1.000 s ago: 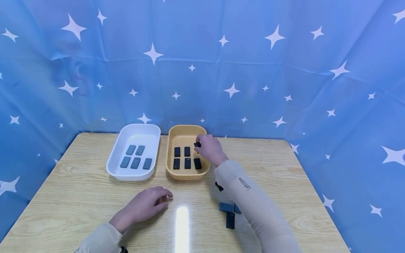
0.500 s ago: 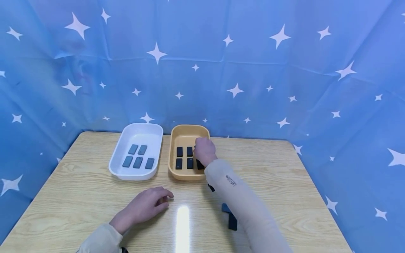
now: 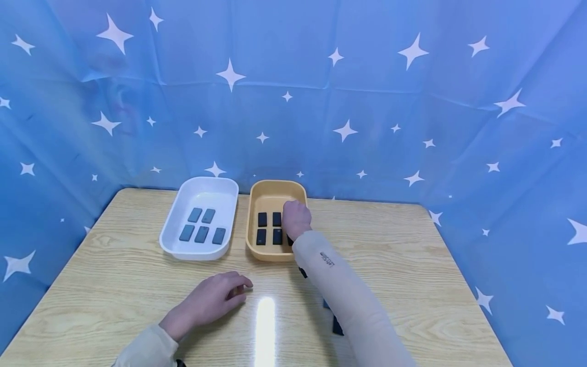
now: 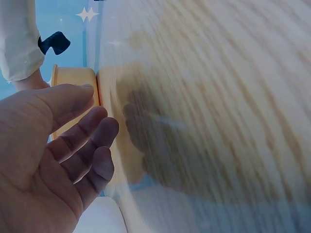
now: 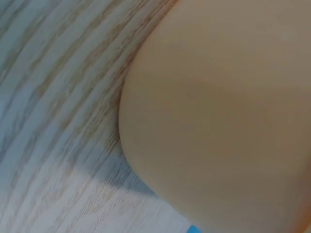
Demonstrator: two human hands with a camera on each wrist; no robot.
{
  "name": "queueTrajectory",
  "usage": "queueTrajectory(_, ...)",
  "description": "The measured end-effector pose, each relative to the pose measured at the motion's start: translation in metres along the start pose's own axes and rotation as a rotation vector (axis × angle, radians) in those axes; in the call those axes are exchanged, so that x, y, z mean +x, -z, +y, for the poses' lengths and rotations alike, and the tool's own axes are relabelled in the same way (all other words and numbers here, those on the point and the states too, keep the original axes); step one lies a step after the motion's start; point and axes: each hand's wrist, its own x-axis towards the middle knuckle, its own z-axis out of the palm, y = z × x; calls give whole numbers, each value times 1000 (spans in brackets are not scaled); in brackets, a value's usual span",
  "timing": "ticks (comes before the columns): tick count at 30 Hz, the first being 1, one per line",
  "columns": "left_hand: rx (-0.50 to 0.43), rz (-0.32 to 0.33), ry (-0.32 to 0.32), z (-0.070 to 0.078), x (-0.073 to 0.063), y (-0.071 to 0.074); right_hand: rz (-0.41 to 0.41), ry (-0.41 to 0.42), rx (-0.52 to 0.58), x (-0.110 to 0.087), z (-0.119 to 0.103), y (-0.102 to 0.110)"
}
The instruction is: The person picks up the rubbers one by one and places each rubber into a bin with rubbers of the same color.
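Inside the yellow tray (image 3: 254, 196), at its right side, my right hand (image 3: 296, 218) bends down with curled fingers around a small black rectangular tile, now hidden beneath the hand. Several black tiles (image 3: 277, 236) lie in rows to the left of it, one partly covered by the wrist. The right wrist view is mostly filled by the tray's outer wall (image 5: 214, 126). My left hand (image 3: 215, 300) hovers low over the table in front of the trays, holding nothing. In the left wrist view its fingers (image 4: 99, 133) are loosely bent.
A white tray (image 3: 171, 247) with several grey-blue tiles (image 3: 202, 234) stands left of the yellow one. Near the right forearm (image 3: 353, 300), partly covered, lie black tiles (image 3: 337, 327) and a blue one (image 3: 326, 304) on the wooden table (image 3: 412, 275). A starry blue curtain (image 3: 293, 117) hangs behind.
My right hand has lowered the black tile into the tray's right side, hiding it from view. The forearm has swung left over the loose tiles. The left hand has stayed in place.
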Motion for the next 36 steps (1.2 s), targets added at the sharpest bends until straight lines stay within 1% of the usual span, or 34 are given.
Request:
queueTrajectory(7, -1, -2, 4, -1, 0, 0, 11, -4, 2, 1, -1, -3)
queueTrajectory(14, -5, 0, 5, 0, 0, 0, 3, 16, -4, -1, 0, 3)
queueTrajectory(17, -4, 2, 5, 0, -1, 0, 30, 46, -4, -1, 4, 8)
queueTrajectory(21, -1, 4, 1, 0, -1, -1, 95, 90, 9, -4, 12, 19)
queueTrajectory(24, 0, -6, 3, 1, 0, -1, 122, 116, 55, -9, 20, 30)
queueTrajectory(27, -6, -20, 9, 2, 1, 0, 121, 137, 103, -17, 28, 40)
queueTrajectory(30, -8, -27, 13, 4, 3, 0, 128, 163, 126, -25, 35, 49)
queueTrajectory(36, 1, -32, 16, 9, 5, 1, 177, 215, 155, -42, 54, 58)
